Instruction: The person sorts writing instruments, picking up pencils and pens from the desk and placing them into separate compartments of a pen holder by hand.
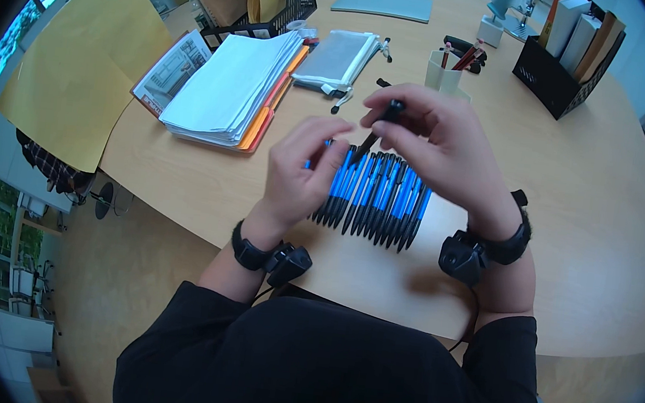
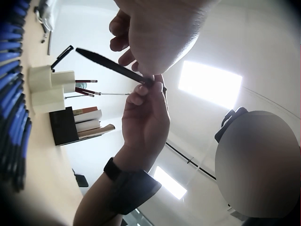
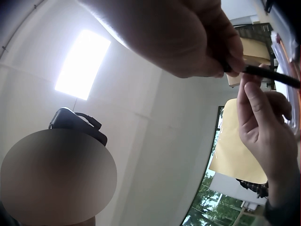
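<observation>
A dark pen (image 1: 370, 138) slants above the table, its upper end pinched between the thumb and fingers of my right hand (image 1: 445, 140). My left hand (image 1: 299, 163) is raised beside the pen, its fingers loosely bent and the fingertips close to it. The right wrist view shows the left hand's thumb and index finger near the pen (image 3: 270, 75). Below both hands, several blue-and-black pens (image 1: 374, 199) lie side by side in a row on the table, partly hidden by the left hand. In the left wrist view, the pen (image 2: 110, 67) points away from the right hand.
A stack of papers and folders (image 1: 231, 92) lies left of the hands. Beyond them are a zip pouch (image 1: 337, 60) and a pale pen holder (image 1: 442, 76). Black file boxes (image 1: 547, 76) stand at the back, with a closed laptop (image 1: 382, 4) between.
</observation>
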Action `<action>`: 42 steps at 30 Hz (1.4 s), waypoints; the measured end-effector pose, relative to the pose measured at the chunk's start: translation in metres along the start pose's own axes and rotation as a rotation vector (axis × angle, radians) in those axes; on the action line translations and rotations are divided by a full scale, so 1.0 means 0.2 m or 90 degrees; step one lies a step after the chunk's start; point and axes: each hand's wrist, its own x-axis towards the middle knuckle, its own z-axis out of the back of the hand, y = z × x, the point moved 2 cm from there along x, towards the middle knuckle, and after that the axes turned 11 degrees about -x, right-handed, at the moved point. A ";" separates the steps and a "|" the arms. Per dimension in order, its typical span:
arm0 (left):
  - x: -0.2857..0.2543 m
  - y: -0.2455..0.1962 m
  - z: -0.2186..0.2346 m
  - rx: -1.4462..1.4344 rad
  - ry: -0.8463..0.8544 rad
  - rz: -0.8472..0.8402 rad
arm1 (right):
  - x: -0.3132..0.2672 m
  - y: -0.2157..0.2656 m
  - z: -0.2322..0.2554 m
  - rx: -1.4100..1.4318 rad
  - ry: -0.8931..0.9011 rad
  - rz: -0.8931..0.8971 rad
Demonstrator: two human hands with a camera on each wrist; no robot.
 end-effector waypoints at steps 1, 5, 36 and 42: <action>0.00 0.01 0.02 0.010 -0.049 0.010 | 0.01 -0.01 0.02 -0.043 0.008 -0.008; -0.03 0.18 0.18 0.232 -0.022 0.194 | 0.05 -0.18 0.14 -0.208 -0.300 0.122; -0.02 0.01 0.03 0.060 0.086 0.225 | 0.01 -0.01 0.03 0.016 -0.078 0.016; 0.02 0.00 -0.01 0.041 0.023 0.092 | -0.04 0.04 0.14 -0.002 -0.102 0.050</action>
